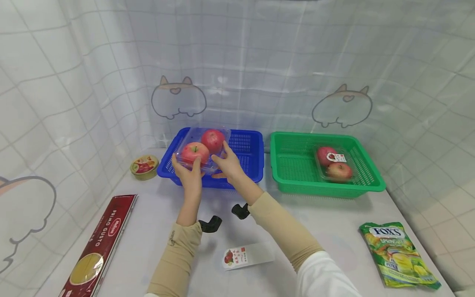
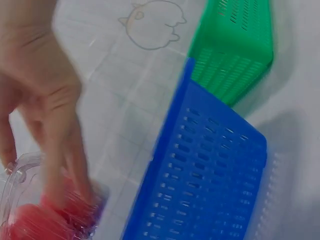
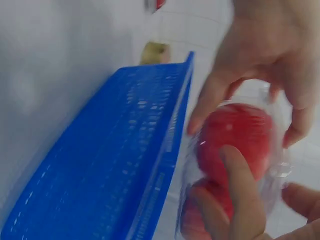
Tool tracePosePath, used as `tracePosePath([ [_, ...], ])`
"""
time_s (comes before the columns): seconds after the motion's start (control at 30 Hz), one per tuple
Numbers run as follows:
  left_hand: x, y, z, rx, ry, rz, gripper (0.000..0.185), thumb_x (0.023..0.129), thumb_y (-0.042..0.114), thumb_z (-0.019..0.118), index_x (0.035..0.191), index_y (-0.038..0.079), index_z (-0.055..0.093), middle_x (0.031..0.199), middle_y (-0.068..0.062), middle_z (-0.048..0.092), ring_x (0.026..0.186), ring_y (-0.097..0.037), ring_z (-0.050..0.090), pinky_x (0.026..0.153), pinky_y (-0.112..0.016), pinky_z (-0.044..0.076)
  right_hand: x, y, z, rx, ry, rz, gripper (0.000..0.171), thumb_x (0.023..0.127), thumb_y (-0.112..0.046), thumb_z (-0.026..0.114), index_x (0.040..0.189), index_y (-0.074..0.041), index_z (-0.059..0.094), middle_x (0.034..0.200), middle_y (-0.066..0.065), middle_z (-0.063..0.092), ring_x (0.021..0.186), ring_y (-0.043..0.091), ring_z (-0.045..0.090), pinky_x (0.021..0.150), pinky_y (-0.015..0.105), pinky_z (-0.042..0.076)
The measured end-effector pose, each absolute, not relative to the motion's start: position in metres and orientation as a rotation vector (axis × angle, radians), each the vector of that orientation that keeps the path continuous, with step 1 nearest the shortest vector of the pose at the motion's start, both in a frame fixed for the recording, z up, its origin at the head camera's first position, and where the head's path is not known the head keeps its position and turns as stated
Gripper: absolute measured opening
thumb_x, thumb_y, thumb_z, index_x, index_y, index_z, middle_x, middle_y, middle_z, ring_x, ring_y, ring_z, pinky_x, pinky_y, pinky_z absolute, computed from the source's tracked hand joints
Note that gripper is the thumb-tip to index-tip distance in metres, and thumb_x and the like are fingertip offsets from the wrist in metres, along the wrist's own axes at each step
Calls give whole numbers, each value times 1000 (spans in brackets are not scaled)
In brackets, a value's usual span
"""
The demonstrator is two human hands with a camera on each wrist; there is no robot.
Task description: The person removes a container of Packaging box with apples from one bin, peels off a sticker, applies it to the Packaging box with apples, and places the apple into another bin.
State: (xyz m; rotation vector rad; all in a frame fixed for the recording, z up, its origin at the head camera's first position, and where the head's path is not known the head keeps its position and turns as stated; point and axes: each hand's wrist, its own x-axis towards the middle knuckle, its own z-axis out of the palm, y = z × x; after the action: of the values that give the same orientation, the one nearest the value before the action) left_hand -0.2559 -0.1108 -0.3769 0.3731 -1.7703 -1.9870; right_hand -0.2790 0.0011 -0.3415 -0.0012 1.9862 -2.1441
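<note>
Both hands hold a clear plastic box of apples (image 1: 204, 149) above the blue basket (image 1: 260, 159) in the head view. Two red apples show through its lid, and the box is tilted. My left hand (image 1: 190, 173) grips its near left edge, thumb on top over the front apple. At the right edge, my right hand (image 1: 230, 166) grips with the fingers spread round the corner. The right wrist view shows the red apples (image 3: 235, 142) between fingers from two sides, beside the blue basket wall (image 3: 95, 160). Blur softens the left wrist view.
Right of the blue basket, a green basket (image 1: 297, 187) holds another boxed pair of apples (image 1: 339, 171). A round tin (image 1: 144, 167) and a red pasta pack (image 1: 102, 243) lie left. A white label strip (image 1: 254, 255) lies in front, a green FOX'S bag (image 1: 400, 255) at right.
</note>
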Motion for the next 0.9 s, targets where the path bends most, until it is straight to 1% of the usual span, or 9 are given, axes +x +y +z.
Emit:
tracePosePath([
  [0.1, -254, -112, -376, 383, -1763, -2006, 77, 90, 25, 57, 147, 21, 6, 150, -9, 4, 118, -27, 42, 69, -30, 55, -276, 10, -348, -80, 2079, -2087, 73, 93, -26, 55, 149, -28, 8, 146, 17, 31, 117, 40, 49, 67, 49, 54],
  [0.2, -251, -114, -375, 403, -1764, -2059, 75, 91, 24, 56, 148, 22, 7, 151, -8, 6, 123, -27, 39, 73, -37, 55, -275, 22, -354, -93, 2209, -2031, 75, 93, -39, 51, 149, -28, 2, 144, 16, 33, 119, 37, 47, 66, 47, 54],
  [0.27, -248, -115, -374, 422, -1770, -2100, 74, 91, 24, 55, 148, 24, 6, 151, -9, 7, 127, -28, 35, 76, -40, 54, -276, 30, -356, -71, 2268, -2026, 75, 93, -43, 48, 149, -27, 1, 145, 15, 31, 123, 37, 44, 68, 47, 54],
  [0.4, -244, -118, -372, 426, -1779, -2174, 73, 92, 23, 53, 148, 27, 7, 147, -14, 10, 128, -28, 33, 77, -42, 53, -280, 48, -355, -20, 2291, -2080, 72, 94, -43, 46, 149, -25, 3, 149, 15, 20, 129, 37, 34, 78, 50, 51],
  [0.5, -242, -119, -370, 416, -1787, -2205, 71, 91, 22, 52, 148, 28, 9, 142, -13, 14, 125, -26, 35, 74, -39, 54, -285, 62, -351, -9, 2240, -2134, 68, 96, -40, 43, 149, -24, 3, 150, 16, 15, 132, 36, 28, 86, 53, 47],
  [0.6, -240, -118, -366, 403, -1817, -2211, 69, 91, 21, 51, 148, 28, 12, 139, -12, 18, 123, -26, 36, 67, -34, 55, -290, 75, -347, 9, 2176, -2170, 64, 97, -38, 40, 149, -24, 6, 150, 15, 16, 134, 33, 25, 91, 54, 43],
  [0.7, -238, -117, -363, 384, -1854, -2218, 67, 92, 21, 51, 148, 27, 14, 139, -13, 21, 123, -27, 37, 62, -30, 55, -295, 86, -345, 32, 2118, -2183, 61, 98, -38, 39, 149, -25, 9, 151, 11, 17, 136, 31, 23, 92, 54, 42],
  [0.8, -235, -117, -361, 351, -1916, -2215, 66, 92, 22, 50, 148, 27, 16, 139, -13, 25, 122, -27, 39, 64, -32, 55, -298, 94, -346, 29, 2071, -2179, 60, 97, -40, 39, 149, -27, 12, 152, 7, 16, 136, 34, 23, 93, 53, 42],
  [0.9, -232, -116, -360, 314, -1995, -2205, 65, 92, 23, 50, 148, 28, 16, 139, -13, 30, 120, -27, 41, 71, -39, 54, -301, 102, -349, -3, 2029, -2164, 59, 97, -42, 38, 149, -30, 13, 152, 5, 17, 134, 37, 25, 95, 52, 41],
])
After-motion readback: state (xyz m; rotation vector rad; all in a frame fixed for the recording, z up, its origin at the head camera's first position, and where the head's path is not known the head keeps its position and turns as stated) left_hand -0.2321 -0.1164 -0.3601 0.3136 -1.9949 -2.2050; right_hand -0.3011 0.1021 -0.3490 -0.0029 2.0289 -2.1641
